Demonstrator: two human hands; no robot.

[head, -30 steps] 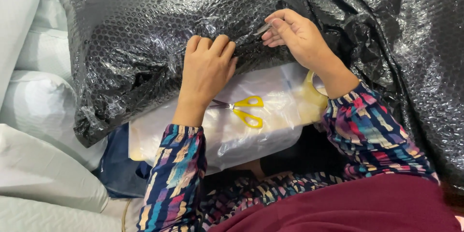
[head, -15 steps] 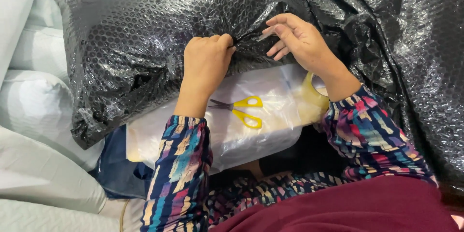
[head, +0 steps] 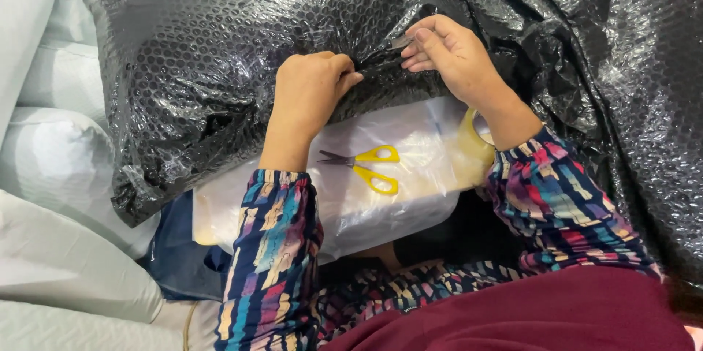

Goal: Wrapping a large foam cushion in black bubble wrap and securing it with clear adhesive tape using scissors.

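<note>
From the head camera, the left hand [head: 311, 91] is clenched, knuckles up, pinching a fold of the black bubble-wrap bundle [head: 220, 65] at its near edge. The right hand [head: 450, 58], fingers loosely curled, nips a small strip of clear tape [head: 401, 42] at the same seam (thumb hidden beneath). Just below the hands, yellow-handled scissors [head: 366, 164] lie closed on a clear plastic packet [head: 344, 197]. A tape roll [head: 476, 139] sits against the right wrist. More black wrap [head: 630, 80] lies alongside, white padded parcels [head: 51, 175] opposite.
</note>
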